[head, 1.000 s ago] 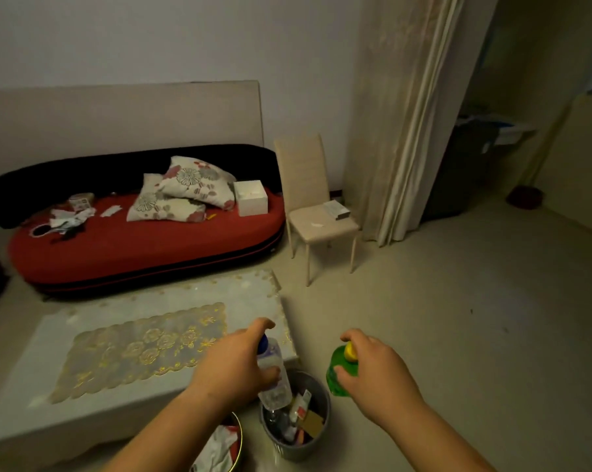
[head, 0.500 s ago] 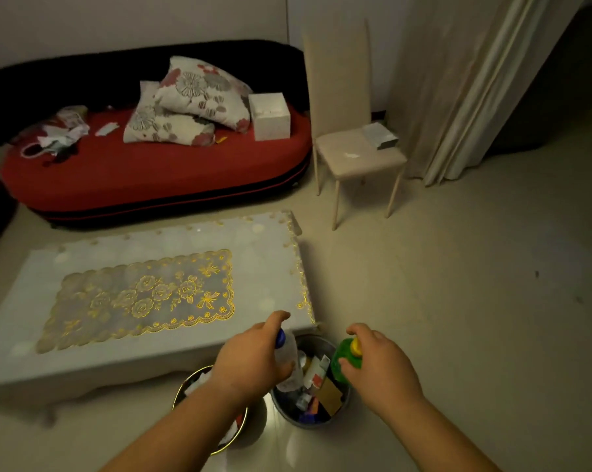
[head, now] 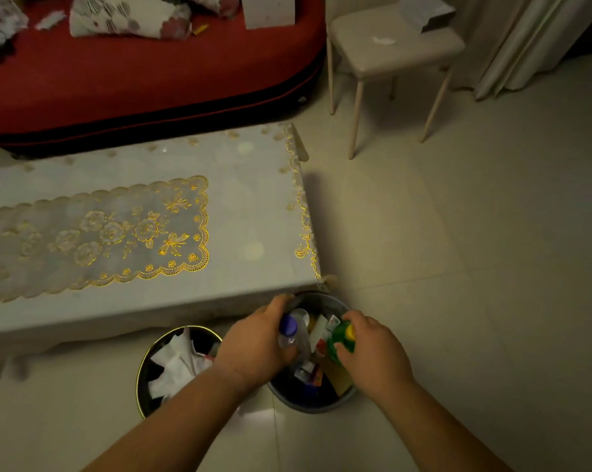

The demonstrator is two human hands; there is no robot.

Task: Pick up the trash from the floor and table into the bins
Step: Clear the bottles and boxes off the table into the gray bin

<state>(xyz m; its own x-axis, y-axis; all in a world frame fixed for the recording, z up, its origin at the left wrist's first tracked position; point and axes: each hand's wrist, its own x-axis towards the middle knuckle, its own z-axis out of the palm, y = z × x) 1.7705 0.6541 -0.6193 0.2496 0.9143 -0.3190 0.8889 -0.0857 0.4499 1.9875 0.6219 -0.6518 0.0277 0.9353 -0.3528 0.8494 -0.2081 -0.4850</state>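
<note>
Low in the centre of the frame, both hands hang directly over the grey bin (head: 289,401). The left hand (head: 253,345) is closed round a clear bottle (head: 294,335) with a blue cap, the right hand (head: 369,349) round a green bottle (head: 339,338), each pointing neck-up toward the frame's top (roughly upright). Letting go should drop them in; the paper-filled bin (head: 144,369) stands just left

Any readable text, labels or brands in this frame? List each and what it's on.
None readable.
Clear bottle in left hand: no legible label.
Green bottle in right hand: no print visible.
Packaging in the grey bin: printed colours, too blurred to read.
White box on the sofa: no text visible.
</note>
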